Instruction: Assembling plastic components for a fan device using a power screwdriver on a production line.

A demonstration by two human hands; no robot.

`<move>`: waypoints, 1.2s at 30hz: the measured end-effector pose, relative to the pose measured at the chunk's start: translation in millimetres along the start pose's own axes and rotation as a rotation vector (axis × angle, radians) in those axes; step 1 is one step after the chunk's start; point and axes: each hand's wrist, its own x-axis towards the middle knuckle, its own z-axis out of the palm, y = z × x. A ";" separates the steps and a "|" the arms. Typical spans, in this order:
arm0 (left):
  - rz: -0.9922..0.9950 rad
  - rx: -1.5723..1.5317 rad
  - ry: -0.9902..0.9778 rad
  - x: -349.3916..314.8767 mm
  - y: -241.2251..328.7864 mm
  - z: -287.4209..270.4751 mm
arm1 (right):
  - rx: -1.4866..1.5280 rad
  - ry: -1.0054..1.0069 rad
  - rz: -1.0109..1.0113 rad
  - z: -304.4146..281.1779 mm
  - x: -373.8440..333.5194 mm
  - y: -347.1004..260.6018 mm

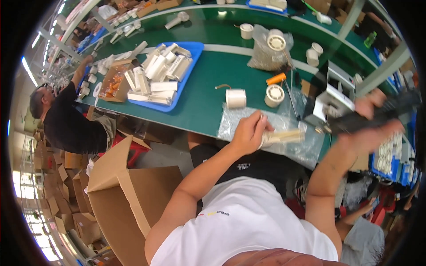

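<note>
My left hand (249,134) is closed around the near end of a cream-coloured, narrow plastic piece (286,136), which points right above a sheet of clear plastic wrap (230,123). My fingers hide its left end. On the right, my right hand (370,133) grips a long black tool (381,116) that looks like an electric screwdriver, smeared by motion; its narrow end points left. Beyond my left hand stand a white spool-shaped part (235,98) and a second round white part (274,95) with a slotted face. An orange cylinder (276,79) lies just behind them.
A blue tray (195,55) of white rectangular pieces sits left, beside a small carton (116,80). A bag of small parts (262,51) and an open box (339,82) stand farther back. A large carton (111,208) is at my left; a co-worker (73,117) sits beyond.
</note>
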 end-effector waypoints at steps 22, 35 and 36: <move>0.271 1.313 0.188 378.1 -130.1 -115.9 | -0.784 0.093 -0.280 -44.2 9.3 33.6; 0.224 0.295 0.407 283.3 -89.7 -142.4 | -1.175 -0.252 -0.847 4.9 -23.7 54.4; 0.197 0.097 0.463 254.9 -74.2 -157.8 | -1.203 -0.411 -0.707 22.7 -39.1 69.0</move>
